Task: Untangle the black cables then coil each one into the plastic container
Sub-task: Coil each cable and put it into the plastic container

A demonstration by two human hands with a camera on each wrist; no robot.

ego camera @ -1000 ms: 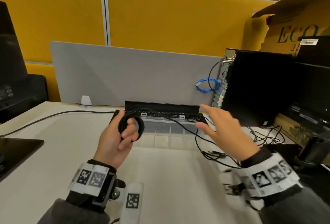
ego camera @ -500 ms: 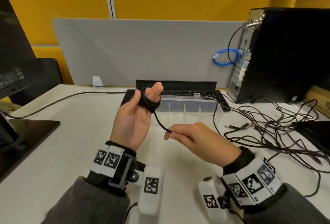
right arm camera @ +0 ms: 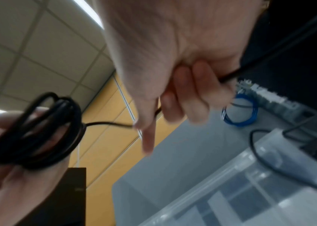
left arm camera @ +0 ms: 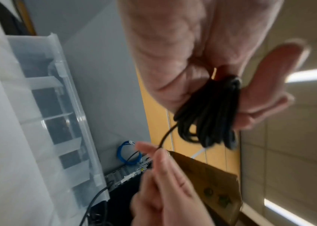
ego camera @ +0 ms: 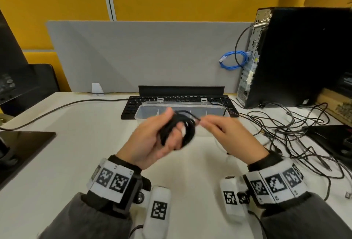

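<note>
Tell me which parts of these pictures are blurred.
Head view: left hand, cable coil and right hand smear, desk and keyboard sharp. Left wrist view: plastic container soft. Right wrist view: blur across the whole picture.

Bright ceiling-strip light; wrist views motion-blurred, edges warped.

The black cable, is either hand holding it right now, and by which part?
Both. The left hand holds the black cable's wound coil looped around its fingers; the right hand pinches the loose strand leading off the coil.
</note>
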